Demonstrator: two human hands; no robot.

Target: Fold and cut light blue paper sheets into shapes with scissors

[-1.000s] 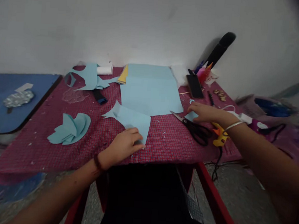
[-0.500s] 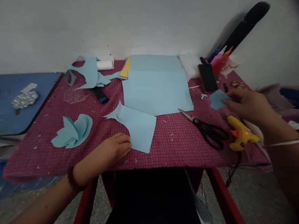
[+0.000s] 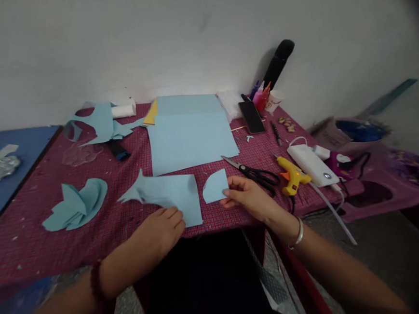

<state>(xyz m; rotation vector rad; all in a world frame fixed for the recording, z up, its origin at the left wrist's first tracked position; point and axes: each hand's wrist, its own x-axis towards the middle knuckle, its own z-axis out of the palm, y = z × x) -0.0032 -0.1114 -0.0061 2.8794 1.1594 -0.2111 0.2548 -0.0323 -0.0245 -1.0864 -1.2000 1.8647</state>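
Note:
My right hand (image 3: 247,197) pinches a small rounded piece of light blue paper (image 3: 215,186) just above the red checked tablecloth (image 3: 117,227), near the table's front edge. My left hand (image 3: 160,233) rests with curled fingers on the lower edge of a cut light blue sheet (image 3: 170,196), pressing it to the cloth. The small piece hangs just to the right of that sheet. Black scissors (image 3: 255,172) and a yellow glue gun (image 3: 292,173) lie right of my right hand.
Large light blue sheets (image 3: 189,133) lie at the centre back. A stack of cut blue petals (image 3: 77,204) sits at left, more scraps (image 3: 99,119) and a white roll behind. A phone (image 3: 252,117), glue bottles, a power bank (image 3: 308,164) and cables crowd the right.
My right hand carried the small blue piece from the far right, past the scissors, to the front next to the cut sheet. My left hand stayed on that sheet. The view shifted.

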